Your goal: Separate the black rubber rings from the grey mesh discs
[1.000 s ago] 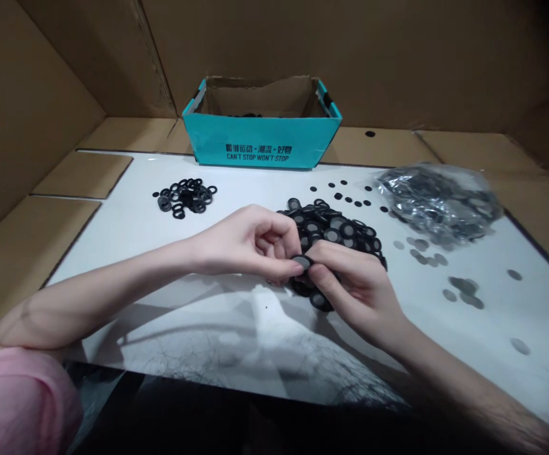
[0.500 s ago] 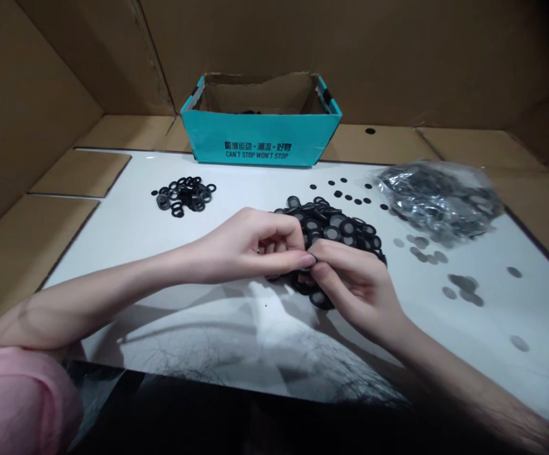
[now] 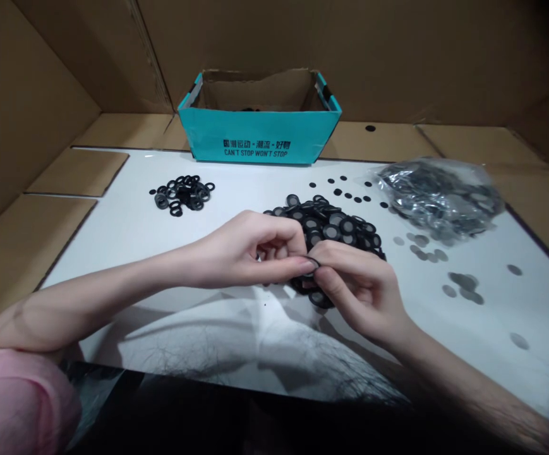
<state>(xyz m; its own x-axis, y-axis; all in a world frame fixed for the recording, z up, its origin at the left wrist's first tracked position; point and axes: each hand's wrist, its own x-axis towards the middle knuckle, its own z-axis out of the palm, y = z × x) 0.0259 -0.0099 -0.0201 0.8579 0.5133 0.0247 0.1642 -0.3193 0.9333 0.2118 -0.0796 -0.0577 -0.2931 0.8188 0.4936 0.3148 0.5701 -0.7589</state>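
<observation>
Disc (image 3: 314,269) in both hands (image 3: 255,249) (image 3: 369,287)

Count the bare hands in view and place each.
2: the left hand and, to its right, the right hand, their fingertips meeting at one black-rimmed disc, partly covering the dark heap from view.

This looks like a makeshift workshop, with cardboard walls (image 3: 397,63) around a white tabletop (image 3: 246,186) and heaped black-rimmed discs (image 3: 331,232).

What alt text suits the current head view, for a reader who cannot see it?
A person's left hand and right hand hold a small black-rimmed piece by a pile of similar ones. A turquoise box stands behind; a plastic bag lies at right.
</observation>
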